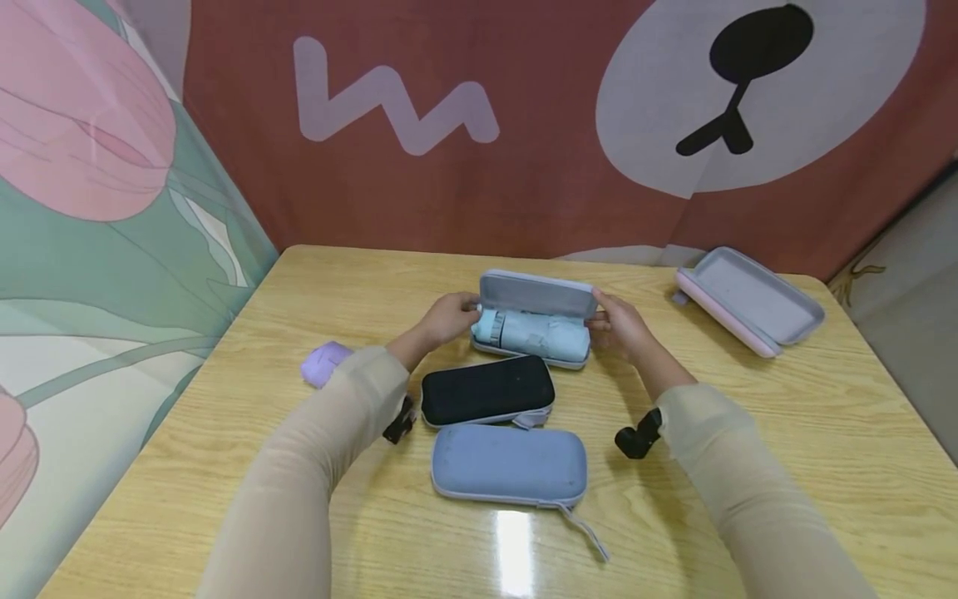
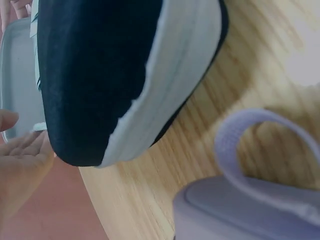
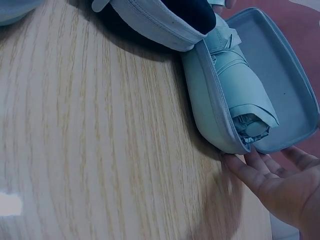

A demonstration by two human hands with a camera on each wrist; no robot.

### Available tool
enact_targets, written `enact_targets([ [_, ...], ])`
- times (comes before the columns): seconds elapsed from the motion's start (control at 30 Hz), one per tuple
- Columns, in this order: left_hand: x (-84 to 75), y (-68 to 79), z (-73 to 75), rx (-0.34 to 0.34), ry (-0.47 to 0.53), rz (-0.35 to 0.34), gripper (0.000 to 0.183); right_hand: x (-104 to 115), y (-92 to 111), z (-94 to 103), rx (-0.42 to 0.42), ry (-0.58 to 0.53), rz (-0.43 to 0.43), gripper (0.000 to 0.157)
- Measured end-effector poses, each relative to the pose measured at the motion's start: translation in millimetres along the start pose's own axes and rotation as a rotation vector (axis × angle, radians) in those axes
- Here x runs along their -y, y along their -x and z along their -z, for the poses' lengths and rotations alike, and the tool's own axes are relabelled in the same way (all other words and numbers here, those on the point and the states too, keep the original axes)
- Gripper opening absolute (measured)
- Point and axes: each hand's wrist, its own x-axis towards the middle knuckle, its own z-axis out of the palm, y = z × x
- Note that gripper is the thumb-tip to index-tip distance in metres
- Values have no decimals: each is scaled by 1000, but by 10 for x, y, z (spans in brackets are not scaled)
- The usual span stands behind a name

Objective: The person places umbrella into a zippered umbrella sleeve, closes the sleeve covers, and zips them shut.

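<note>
A light blue folded umbrella (image 1: 545, 334) lies in an open pale blue-grey case (image 1: 516, 293) at the back middle of the table, its lid tilted up. In the head view my left hand (image 1: 449, 318) is at the case's left end, fingertips by the umbrella's tip. My right hand (image 1: 623, 326) touches the case's right end, with a fingertip at the lid's corner. The right wrist view shows the fingers of the right hand (image 3: 285, 186) extended and spread against the case end. In the left wrist view, a dark case (image 2: 95, 85) partly hides the left hand (image 2: 25, 162).
Nearer me lie a black-topped case (image 1: 486, 389) and a closed blue case (image 1: 509, 462) with a strap. A small purple bundle (image 1: 323, 364) is beside my left sleeve. Back right, a pink-and-grey case (image 1: 748, 304) lies open. A printed cloth (image 1: 449, 200) hangs behind the table.
</note>
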Motion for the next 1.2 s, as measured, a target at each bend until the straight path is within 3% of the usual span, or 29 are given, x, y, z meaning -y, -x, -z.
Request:
enact_targets([
  [0.23, 29, 6, -84, 2, -24, -111, 32, 31, 81, -53, -9, 24, -13, 79],
  [0.37, 21, 21, -104, 19, -32, -134, 31, 53, 131, -51, 37, -18, -6, 74],
  [0.53, 19, 28, -95, 14, -13, -127, 30, 73, 189, -13, 151, -103, 30, 62],
  [0.6, 26, 19, -95, 10, -12, -118, 30, 71, 206, 4, 169, -78, 43, 61],
  [0.73, 27, 19, -106, -4, 20, -88, 29, 52, 216, 26, 177, -7, 56, 61],
  [0.9, 15, 26, -123, -52, 71, -57, 27, 39, 189, 26, 160, -6, 47, 64],
  [1.03, 23, 12, -138, -85, 151, -27, 26, 50, 188, 11, 135, -6, 32, 65],
  [1.13, 52, 14, -153, -86, 273, -33, 25, 55, 202, 6, 126, 4, 28, 65],
  [1.17, 178, -71, -182, -83, 337, -71, 23, 55, 205, 5, 123, 6, 28, 65],
  [1.2, 204, -83, -190, -79, 382, -70, 23, 55, 209, 6, 119, 5, 27, 65],
])
